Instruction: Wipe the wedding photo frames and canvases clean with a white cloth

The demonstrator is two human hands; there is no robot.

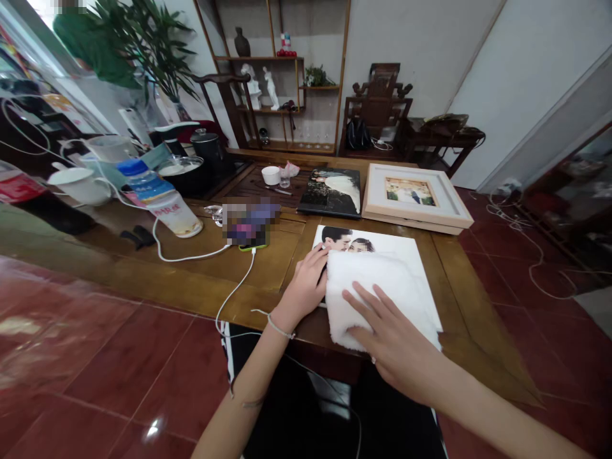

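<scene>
A folded white towel [392,278] lies over most of a white-edged photo panel [408,246] printed with two people. My right hand [385,335] rests on the towel with its fingers stretched out and spread. Along the panel's left edge lies my left hand [308,280], its fingers extended and touching the print beside the towel. The panel sits flat near the table's front edge, its lower part hidden by the towel and my right hand.
Behind the panel are a dark photo album [329,192] and a white framed picture [418,194]. To the left lie a phone [253,223] with white cables, a bottle with a blue cap [160,197] and a cola bottle [43,201]. A person in green [95,48] stands far left.
</scene>
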